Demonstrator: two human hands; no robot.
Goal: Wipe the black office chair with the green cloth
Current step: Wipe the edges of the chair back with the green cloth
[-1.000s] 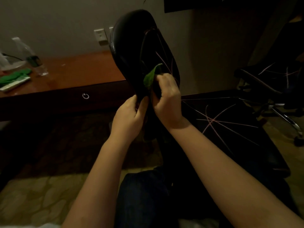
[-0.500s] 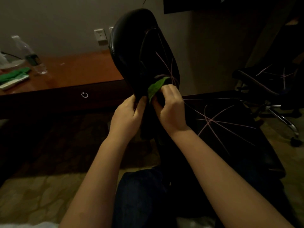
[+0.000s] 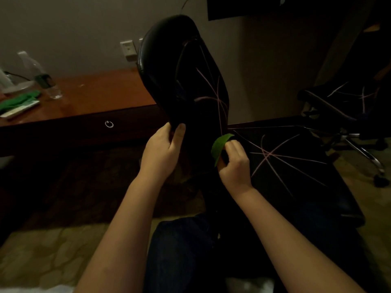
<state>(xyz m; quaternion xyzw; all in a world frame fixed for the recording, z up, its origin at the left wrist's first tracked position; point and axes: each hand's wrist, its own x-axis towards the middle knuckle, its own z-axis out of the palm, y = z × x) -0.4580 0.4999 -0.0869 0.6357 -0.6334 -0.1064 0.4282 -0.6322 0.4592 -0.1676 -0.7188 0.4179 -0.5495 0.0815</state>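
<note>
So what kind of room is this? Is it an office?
Probably a hotel room or a study, though I can't be sure. There's a wooden desk with a drawer, a plastic water bottle standing on it, the black office chair, a second office chair and patterned carpet.

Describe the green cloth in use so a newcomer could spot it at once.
Start at the black office chair mid-frame, where backrest meets seat. There the right hand pinches a green cloth. Unlike the green bundle on the desk, it is held.
</note>
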